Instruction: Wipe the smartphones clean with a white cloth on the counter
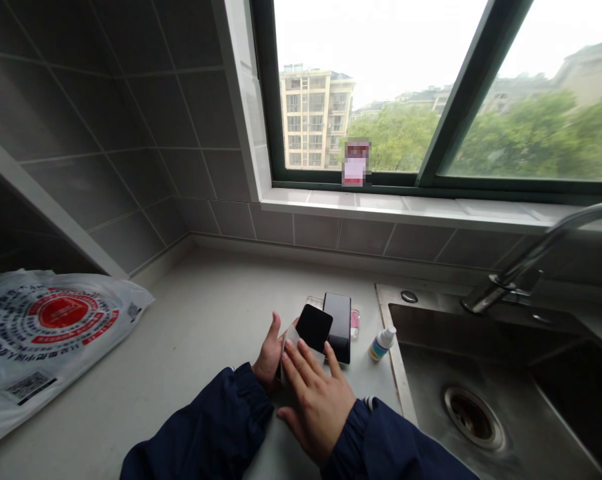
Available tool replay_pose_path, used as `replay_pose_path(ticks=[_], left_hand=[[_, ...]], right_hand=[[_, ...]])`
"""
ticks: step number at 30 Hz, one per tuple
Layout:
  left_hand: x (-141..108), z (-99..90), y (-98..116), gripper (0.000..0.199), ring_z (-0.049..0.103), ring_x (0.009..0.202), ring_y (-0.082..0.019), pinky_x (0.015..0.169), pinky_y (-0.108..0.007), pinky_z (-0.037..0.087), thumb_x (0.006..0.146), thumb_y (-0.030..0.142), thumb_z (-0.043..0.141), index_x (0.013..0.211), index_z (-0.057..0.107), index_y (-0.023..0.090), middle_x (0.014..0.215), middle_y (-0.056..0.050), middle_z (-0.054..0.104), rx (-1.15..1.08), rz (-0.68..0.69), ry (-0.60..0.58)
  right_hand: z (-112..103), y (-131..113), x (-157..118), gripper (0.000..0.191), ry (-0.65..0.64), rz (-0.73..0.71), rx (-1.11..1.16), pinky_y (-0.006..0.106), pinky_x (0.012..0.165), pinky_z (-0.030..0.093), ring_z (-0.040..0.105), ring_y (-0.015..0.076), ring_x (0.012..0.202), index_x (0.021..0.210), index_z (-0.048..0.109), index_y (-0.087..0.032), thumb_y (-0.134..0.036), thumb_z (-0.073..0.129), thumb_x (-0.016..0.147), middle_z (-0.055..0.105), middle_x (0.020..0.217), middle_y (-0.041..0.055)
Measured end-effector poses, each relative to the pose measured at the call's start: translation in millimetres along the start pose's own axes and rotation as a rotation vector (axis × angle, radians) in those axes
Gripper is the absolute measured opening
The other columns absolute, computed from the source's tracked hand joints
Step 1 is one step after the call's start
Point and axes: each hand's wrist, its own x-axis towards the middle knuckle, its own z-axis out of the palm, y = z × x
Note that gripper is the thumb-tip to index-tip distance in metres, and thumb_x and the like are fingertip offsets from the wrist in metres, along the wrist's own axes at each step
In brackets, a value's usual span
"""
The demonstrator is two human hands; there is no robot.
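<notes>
My left hand (267,357) is closed around the left edge of a black smartphone (315,325), its thumb pointing up. A thin white cloth (291,335) lies over the phone's lower part. My right hand (321,393) rests on that cloth with the fingers stretched out flat and the thumb held apart, hiding part of both. Just beyond lies a second dark smartphone (338,327), on top of a clear phone case with pink (355,323). To the right of my hands, a small white spray bottle (382,344) with a blue and yellow label stands by the sink edge.
A steel sink (421,360) with a drain and a curved faucet (505,280) is on the right. On the left of the pale countertop (205,300) lies a white plastic bag (71,320) with red print. The window sill (381,208) runs behind.
</notes>
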Motion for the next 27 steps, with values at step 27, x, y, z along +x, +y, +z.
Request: replay_pose_path(ticks=[27], left_hand=[[1, -3.2, 2, 0.074, 0.055, 0.122, -0.032, 0.110, -0.047, 0.028, 0.090, 0.065, 0.033, 0.147, 0.033, 0.018, 0.135, -0.018, 0.056, 0.026, 0.094, 0.045]], right_hand=[[-6, 0, 2, 0.080, 0.023, 0.294, -0.066, 0.057, 0.114, 0.023, 0.023, 0.0359, 0.143, 0.147, 0.036, -0.004, -0.059, 0.046, 0.090, 0.019, 0.154, 0.0184]])
